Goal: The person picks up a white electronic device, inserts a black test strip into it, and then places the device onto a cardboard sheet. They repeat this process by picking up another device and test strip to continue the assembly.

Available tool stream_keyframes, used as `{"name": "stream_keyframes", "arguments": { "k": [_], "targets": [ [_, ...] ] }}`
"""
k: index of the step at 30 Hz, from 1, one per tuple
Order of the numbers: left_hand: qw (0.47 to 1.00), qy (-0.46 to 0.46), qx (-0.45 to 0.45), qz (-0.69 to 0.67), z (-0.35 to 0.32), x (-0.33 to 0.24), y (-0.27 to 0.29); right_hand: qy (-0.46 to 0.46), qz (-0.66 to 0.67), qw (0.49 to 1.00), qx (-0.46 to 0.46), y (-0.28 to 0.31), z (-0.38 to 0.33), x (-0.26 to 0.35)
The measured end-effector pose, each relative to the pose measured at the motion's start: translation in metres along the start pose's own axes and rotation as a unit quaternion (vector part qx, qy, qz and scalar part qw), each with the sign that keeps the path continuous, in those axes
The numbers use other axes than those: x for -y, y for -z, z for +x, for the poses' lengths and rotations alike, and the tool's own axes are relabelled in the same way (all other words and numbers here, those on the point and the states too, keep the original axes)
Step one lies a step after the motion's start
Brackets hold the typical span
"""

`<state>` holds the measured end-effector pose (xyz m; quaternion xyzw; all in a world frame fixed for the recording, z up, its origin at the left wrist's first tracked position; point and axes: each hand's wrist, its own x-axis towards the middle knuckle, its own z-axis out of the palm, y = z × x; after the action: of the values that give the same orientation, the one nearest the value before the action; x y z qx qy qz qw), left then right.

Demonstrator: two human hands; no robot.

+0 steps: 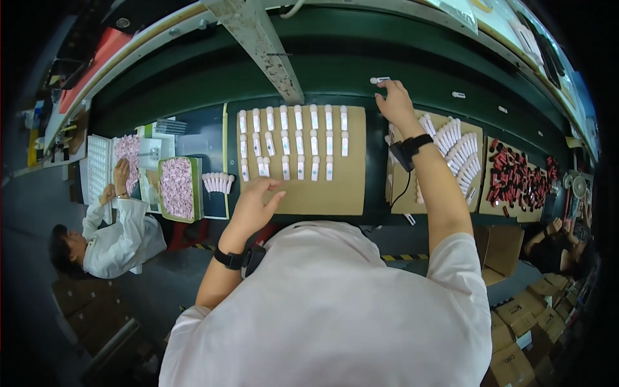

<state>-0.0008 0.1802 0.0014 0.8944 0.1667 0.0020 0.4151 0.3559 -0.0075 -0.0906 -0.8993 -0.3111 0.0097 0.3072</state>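
A tan cardboard sheet [322, 198] in front of me carries three rows of small white tubes [298, 143] with rounded, pale pink caps. My left hand [256, 203] is over the sheet's near left part, thumb and forefinger apart. It is closest to a tube [264, 167] in the nearest row; its fingertips partly hide whether they touch it. Far to the right, my right hand [397, 103] reaches over the green belt. Its fingertips are at a single tube [380, 80] lying there, with the thumb spread away from the forefinger.
More tubes [459, 155] lie packed on a cardboard sheet to the right, beside a pile of red and black pieces [516, 177]. Left stand a green-rimmed tray [161, 213] of pink pieces and a co-worker [122, 226]. A metal post [264, 55] rises ahead; loose tubes [458, 95] dot the belt.
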Motion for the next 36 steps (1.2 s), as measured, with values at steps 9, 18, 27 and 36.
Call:
{"name": "stream_keyframes", "arguments": {
  "k": [9, 18, 27, 36],
  "targets": [
    [0.986, 0.136, -0.093, -0.019, -0.049, -0.005, -0.012, -0.172, -0.162, 0.957, 0.167, -0.052, 0.072, -0.045],
    [0.976, 0.183, -0.113, -0.034, -0.062, -0.017, -0.02, -0.168, -0.131, 0.957, 0.197, -0.077, 0.085, -0.074],
    [0.995, 0.08, -0.05, -0.012, -0.028, -0.014, -0.017, -0.157, 0.505, 0.848, 0.042, 0.022, -0.027, 0.039],
    [0.998, -0.062, 0.023, -0.015, 0.007, -0.044, 0.003, -0.19, 0.515, 0.836, -0.001, 0.062, -0.203, 0.102]
  ]
}}
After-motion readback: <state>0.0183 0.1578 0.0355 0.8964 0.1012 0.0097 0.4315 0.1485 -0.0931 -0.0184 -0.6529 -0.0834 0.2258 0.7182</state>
